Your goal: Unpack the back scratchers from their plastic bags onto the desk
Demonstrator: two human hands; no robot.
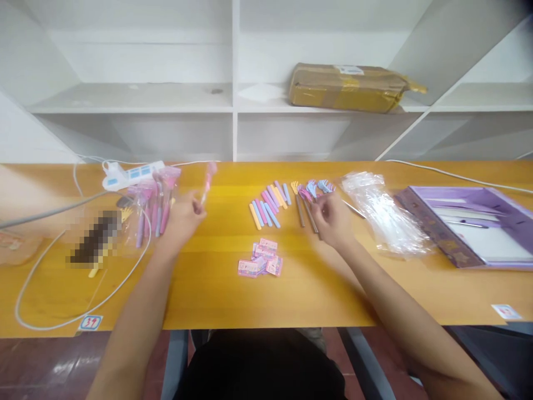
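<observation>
My left hand [185, 219] has its grip clamped on a slim stick with a pink top [211, 169], held up above the table [216, 300]; the top is too blurred for me to tell its shape. My right hand [331, 219] is at the pink and blue claw-shaped heads on metal rods [300, 211], thumb and fingers drawn together, though I cannot tell whether they are clamped on one.

The claws lie close enough to snag, so I'd judge it best to take one rod just below its head and lift it clear without dragging its neighbours. A light pinch on the left should keep the stick steady without bending its top. The pastel tubes [255, 216] lie between my hands, the small pink printed cards [250, 269] nearer me, and the clear plastic bags [387, 216] beyond my right hand.

The blue-bordered sticker [90, 323] at the table's front edge seems to read "39" in red. I can't read the cards, or the white label [350, 70] on the brown taped parcel [316, 89].
</observation>
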